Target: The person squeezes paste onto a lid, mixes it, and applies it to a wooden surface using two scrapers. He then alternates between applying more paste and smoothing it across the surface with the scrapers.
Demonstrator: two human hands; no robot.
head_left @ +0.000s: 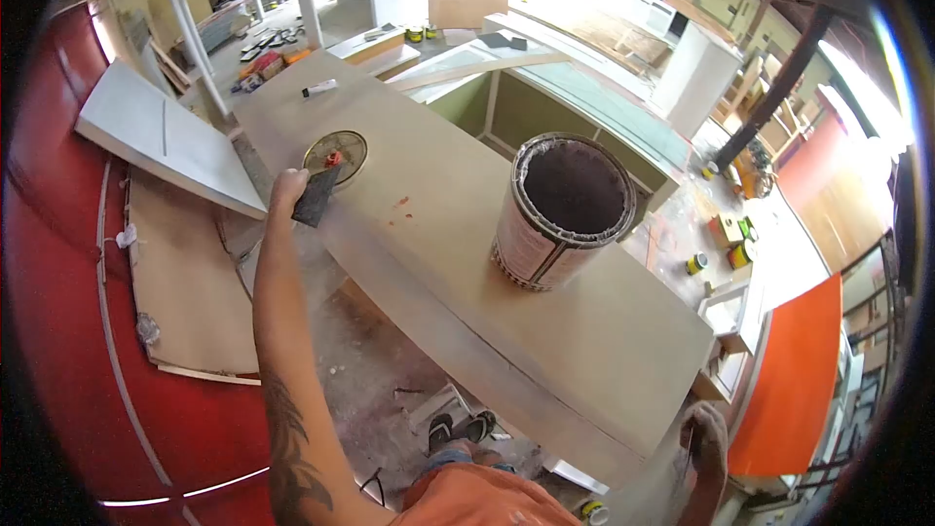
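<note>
My left hand (289,191) is closed on a dark flat scraper (317,197), held at the edge of a round lid (353,158) with a red-orange blob (334,158) on it. The lid lies on a long beige board (429,205). A large open can (550,224) with a pale, smeared rim stands upright on the board, its inside dark. Between lid and can are small orange smears. At the lower right, beyond the board's near corner, my right hand (703,429) hangs with curled fingers; whether anything is in it cannot be made out.
A small tube (319,88) lies on the board's far end. Leftward are a white panel (170,141) and a red surface (58,263). Behind the board stands a green-sided cabinet frame (545,122). An orange panel (794,380) and small cans (742,253) are at right.
</note>
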